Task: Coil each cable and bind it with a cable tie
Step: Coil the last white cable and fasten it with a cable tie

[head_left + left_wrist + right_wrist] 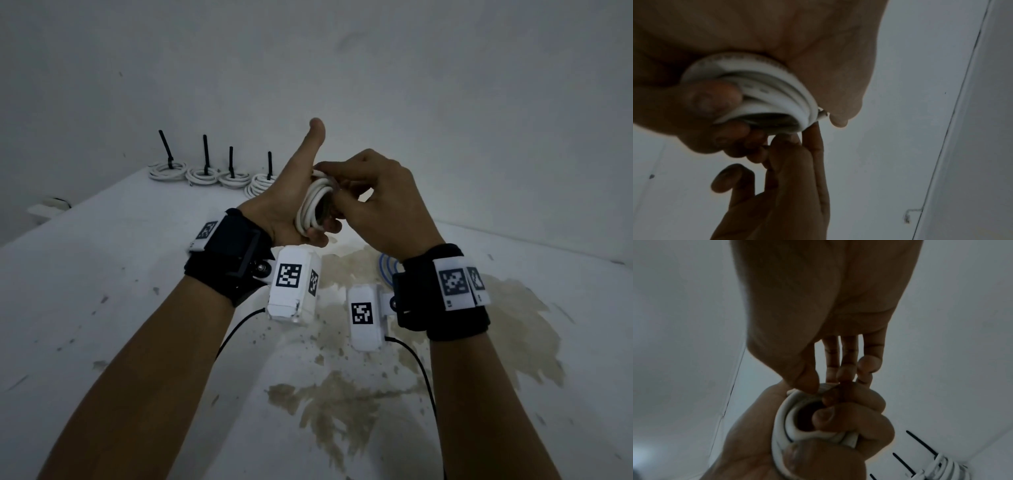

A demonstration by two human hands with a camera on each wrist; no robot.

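A white cable coil [313,205] is looped around the fingers of my left hand [291,192], which is raised above the table with its thumb pointing up. In the left wrist view the coil [764,91] sits against the palm with the fingers curled through it. My right hand [337,178] pinches the cable at the top of the coil with thumb and forefinger. The right wrist view shows that pinch [818,386] on the coil [785,423], and the left hand [849,418] curled round it. No cable tie is on this coil.
Several white coils [203,174], each bound with an upright black cable tie [205,150], lie in a row at the table's back left near the wall. A blue cable [387,270] lies partly hidden under my right wrist. The white table [137,274] has a brown stain [342,394].
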